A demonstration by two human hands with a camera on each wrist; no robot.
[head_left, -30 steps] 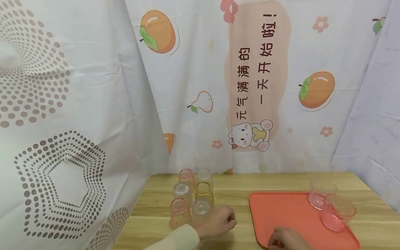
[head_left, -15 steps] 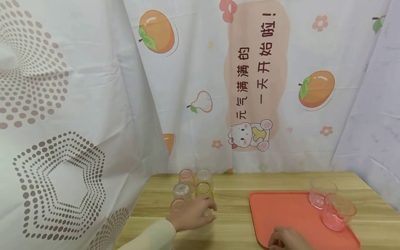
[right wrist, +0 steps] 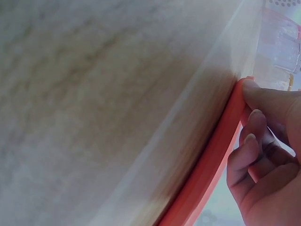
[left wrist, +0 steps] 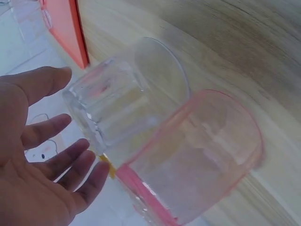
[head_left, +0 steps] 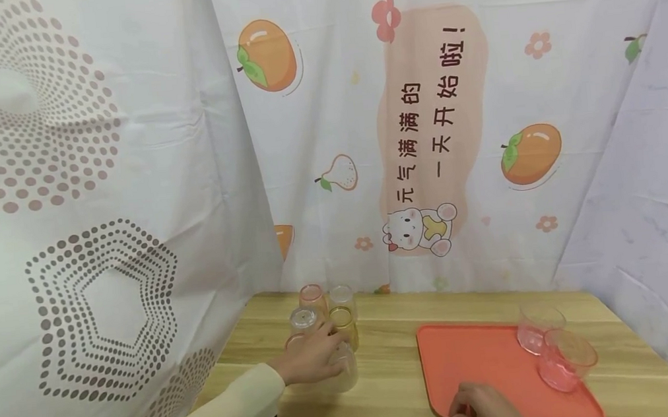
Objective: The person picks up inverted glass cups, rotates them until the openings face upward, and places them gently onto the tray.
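My left hand point(head_left: 310, 356) reaches over a group of upside-down cups at the left of the table. Its fingers spread loosely beside the base of a clear cup point(left wrist: 127, 89), with no firm hold visible. A pink-tinted cup point(left wrist: 197, 155) stands next to that one, mostly covered by the hand in the head view. Behind are a yellow cup point(head_left: 344, 323), another clear cup point(head_left: 304, 320) and others. At the near left corner of an orange-red tray point(head_left: 472, 355), my right hand point(head_left: 485, 410) holds the rim, thumb against the edge and fingers curled.
Two cups stand upright on the tray's right side, a clear one point(head_left: 538, 333) and a pink one point(head_left: 564, 360). The wooden table point(head_left: 390, 376) lies between cups and tray. Printed curtains point(head_left: 336, 235) hang behind and at both sides.
My left hand has moved left from the table's middle to the front cups, its fingers coming down around the near clear one. The right hand stays at the tray's corner.
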